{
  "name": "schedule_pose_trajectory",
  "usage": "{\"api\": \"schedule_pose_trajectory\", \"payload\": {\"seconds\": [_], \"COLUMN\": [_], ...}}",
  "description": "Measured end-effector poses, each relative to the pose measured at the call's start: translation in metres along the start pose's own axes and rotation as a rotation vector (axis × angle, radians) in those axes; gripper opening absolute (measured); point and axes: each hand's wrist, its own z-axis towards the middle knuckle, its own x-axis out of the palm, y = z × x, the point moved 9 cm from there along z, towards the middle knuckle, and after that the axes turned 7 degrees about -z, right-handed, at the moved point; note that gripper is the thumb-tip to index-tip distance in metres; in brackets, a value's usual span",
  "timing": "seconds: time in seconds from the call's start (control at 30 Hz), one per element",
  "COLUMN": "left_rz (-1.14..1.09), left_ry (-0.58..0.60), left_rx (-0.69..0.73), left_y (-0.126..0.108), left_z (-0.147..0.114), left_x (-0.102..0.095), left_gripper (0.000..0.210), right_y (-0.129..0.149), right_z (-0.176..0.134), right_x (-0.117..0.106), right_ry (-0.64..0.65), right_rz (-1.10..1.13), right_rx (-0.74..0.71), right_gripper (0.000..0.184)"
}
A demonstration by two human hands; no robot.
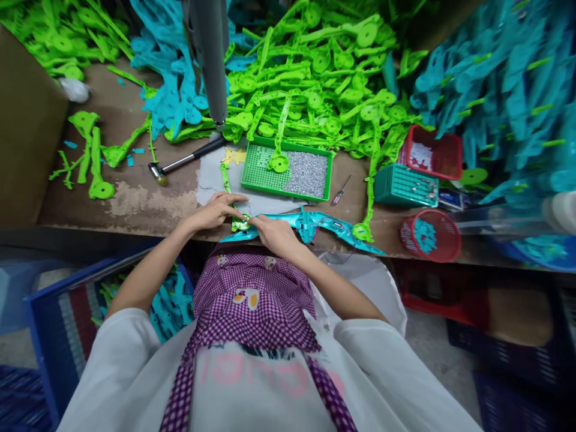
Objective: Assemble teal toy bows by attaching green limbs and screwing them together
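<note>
A long blue plastic part [330,223], shaped like a toy bow, lies along the table's front edge before me. At its left end lies a bright green plastic arm [225,178] with a round end. My left hand [217,211] holds this green arm near its round end, fingers bent over it. Close beside it, my right hand [275,234] rests over the blue part, thumb and fingertips drawn together at the green round end. Whatever small thing they may pinch is hidden. Another green arm [369,198] lies with its round end on the blue part's right side.
A green tray [292,193] holds many small silver pieces and one green arm. A hammer [191,159] lies left, a screwdriver [341,191] right. A grey machine column [211,66] comes down ahead. Behind are heaps of green arms [310,78]; red basket [431,237] at right.
</note>
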Motion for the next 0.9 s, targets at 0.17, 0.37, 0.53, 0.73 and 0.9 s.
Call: {"api": "schedule_pose_trajectory", "payload": {"seconds": [0.17,0.37,0.53,0.73,0.9], "left_rz": [0.014,0.028,-0.008,0.007,0.030], "left_ry": [0.064,0.063,0.059,0.060,0.039], "left_rx": [-0.040,-0.059,-0.070,-0.068,-0.070], "left_y": [0.007,0.005,0.003,0.001,-0.001], "left_z": [0.003,0.005,0.007,0.007,0.007], "left_x": [0.000,-0.002,-0.005,-0.006,-0.008], "left_gripper": [0.066,0.065,0.062,0.061,0.061], "right_y": [-0.016,-0.033,-0.038,-0.063,-0.074], "right_z": [-0.002,0.001,0.004,-0.011,-0.009], "right_x": [0.000,0.005,0.004,-0.007,-0.001], "right_ry": [-0.041,-0.109,-0.105,-0.109,-0.099], "right_rz": [0.082,0.161,0.196,0.261,0.229], "right_rx": [0.083,0.218,0.253,0.273,0.379], "right_gripper": [0.033,0.025,0.023,0.019,0.021]}}
